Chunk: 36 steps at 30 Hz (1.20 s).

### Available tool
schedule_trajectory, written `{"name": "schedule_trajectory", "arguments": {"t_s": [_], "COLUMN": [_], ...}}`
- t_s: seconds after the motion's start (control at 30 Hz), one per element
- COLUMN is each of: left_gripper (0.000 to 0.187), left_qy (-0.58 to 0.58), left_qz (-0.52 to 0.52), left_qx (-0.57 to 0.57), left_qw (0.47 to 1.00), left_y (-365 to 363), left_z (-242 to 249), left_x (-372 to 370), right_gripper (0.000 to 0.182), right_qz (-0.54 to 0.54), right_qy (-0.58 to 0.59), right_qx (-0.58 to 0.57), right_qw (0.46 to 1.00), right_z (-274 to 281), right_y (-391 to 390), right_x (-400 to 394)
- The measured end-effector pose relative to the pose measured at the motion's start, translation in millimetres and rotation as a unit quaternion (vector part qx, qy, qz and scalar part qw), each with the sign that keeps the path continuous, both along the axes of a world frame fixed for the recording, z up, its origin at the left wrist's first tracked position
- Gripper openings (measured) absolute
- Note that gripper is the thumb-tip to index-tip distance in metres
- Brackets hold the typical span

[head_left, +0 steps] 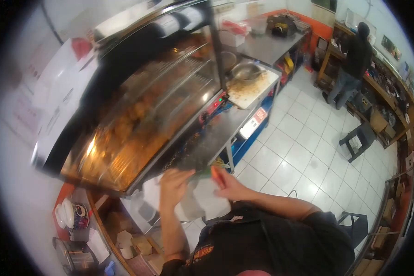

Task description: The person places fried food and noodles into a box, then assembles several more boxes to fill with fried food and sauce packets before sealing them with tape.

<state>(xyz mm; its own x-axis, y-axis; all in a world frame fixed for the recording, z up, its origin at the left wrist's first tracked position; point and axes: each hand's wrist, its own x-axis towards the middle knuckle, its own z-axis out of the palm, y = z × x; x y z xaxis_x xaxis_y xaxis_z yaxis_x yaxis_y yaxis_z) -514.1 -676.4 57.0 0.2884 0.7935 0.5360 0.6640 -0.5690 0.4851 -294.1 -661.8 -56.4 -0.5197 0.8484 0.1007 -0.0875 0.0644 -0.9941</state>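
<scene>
Just below the glass-fronted display cabinet (145,108), right up against the wearer's dark shirt (234,239), here sits the white carton (211,202), open and under both hands! The left hand (172,186) is over its left side, fingers bent and bunched, a fingertip reaching inward; blur hides the tips, so I can't tell whether they pinch anything. Across from it, the right hand (225,184) has thumb and fingers closed on a small green-and-red item (213,173), pinched above the carton's far edge, too smeared to name.

Now, the handling! That carton looks like thin board: light, springy at the flaps, quick to buckle under a hard squeeze. The side walls low down, or a palm beneath the base, look like the best hold; lifting by a flap would probably fold it. The little item seems light too, likely soft, and any grease on the fingers could make it slippery, so a gentle pinch at one end looks about right.

Beyond, a metal bowl (245,71) stands on a crumb-strewn white board (244,94), and well apart, at the wooden counter (325,69), another person (354,57) stands on the pale tiled floor (290,154).
</scene>
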Motion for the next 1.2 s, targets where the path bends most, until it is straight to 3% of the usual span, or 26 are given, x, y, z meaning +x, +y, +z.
{"name": "schedule_trajectory", "arguments": {"t_s": [0.1,0.13,0.27,0.3,0.37,0.4,0.47,0.53,0.6,0.67,0.73,0.8,0.83,0.93,1.0,1.03,1.07,1.1,1.2], "left_gripper": [0.037,0.041,0.047,0.041,0.031,0.026,0.022,0.013,0.008,0.006,0.004,0.006,0.008,0.015,0.019,0.008,0.015,0.02,0.019], "left_qy": [0.004,0.024,-0.016,-0.126,-0.325,-0.411,-0.397,-0.619,-0.778,-0.806,-0.799,-0.775,-0.759,-0.732,-0.729,-0.701,-0.668,-0.729,-0.747], "left_qz": [-0.016,0.0,-0.048,-0.052,-0.06,-0.064,-0.012,-0.172,0.03,0.029,0.046,0.078,0.095,0.068,0.062,0.132,0.202,0.165,0.149], "left_qx": [0.033,0.076,0.059,-0.07,-0.289,-0.373,-0.414,-0.429,-0.418,-0.407,-0.434,-0.489,-0.516,-0.558,-0.552,-0.528,-0.499,-0.56,-0.552], "left_qw": [0.999,0.997,0.997,0.988,0.899,0.829,0.819,0.635,0.468,0.428,0.413,0.393,0.386,0.386,0.4,0.46,0.514,0.357,0.34], "left_y": [46.1,59.1,127.1,152.5,215.9,254.8,328.4,448.2,536.8,646.9,731.5,788.8,808.0,841.9,860.5,868.4,872.2,874.5,886.9], "left_z": [1.5,4.8,-21.8,-46.3,-106.2,-129.2,-128.2,-174.8,-140.6,-166.7,-183.9,-206.8,-218.7,-252.6,-278.8,-285.6,-293.2,-285.6,-283.8], "left_x": [81.6,103.7,156.3,168.2,190.7,201.5,230.9,247.7,280.6,279.2,277.8,280.7,284.2,309.3,331.3,353.3,362.4,341.8,336.0], "right_gripper": [0.067,0.065,0.066,0.066,0.062,0.062,0.06,0.062,0.069,0.067,0.066,0.068,0.064,0.058,0.053,0.053,0.053,0.053,0.054], "right_qz": [-0.135,-0.197,-0.434,-0.486,-0.579,-0.631,-0.694,-0.76,-0.791,-0.826,-0.849,-0.84,-0.855,-0.832,-0.832,-0.831,-0.829,-0.815,-0.814], "right_qy": [-0.04,-0.037,0.016,0.014,0.05,0.055,0.068,0.057,0.04,0.02,0.027,-0.008,-0.002,0.058,0.056,0.06,0.063,0.051,0.04], "right_qx": [-0.066,-0.102,-0.15,-0.164,-0.181,-0.17,-0.166,-0.165,-0.155,-0.151,-0.132,-0.13,-0.12,-0.182,-0.195,-0.195,-0.195,-0.208,-0.221], "right_qw": [0.988,0.974,0.888,0.858,0.793,0.755,0.698,0.626,0.59,0.543,0.511,0.527,0.504,0.52,0.517,0.518,0.52,0.538,0.535], "right_z": [20.4,14.5,-18.6,-23.6,-26.9,-24.7,-30.2,-33.1,-32.9,-26.2,-31.9,-24.0,-24.5,10.9,-2.0,-7.7,-8.0,-2.5,-2.4], "right_y": [12.9,16.0,12.1,8.4,-5.1,-9.8,-19.8,-22.6,-22.0,-7.7,1.2,18.0,28.0,72.7,87.7,97.6,106.1,116.5,142.5], "right_x": [89.4,116.4,221.4,245.4,282.6,294.9,323.4,346.2,361.9,369.8,382.6,383.8,381.1,359.8,363.8,367.2,371.0,372.4,380.6]}}
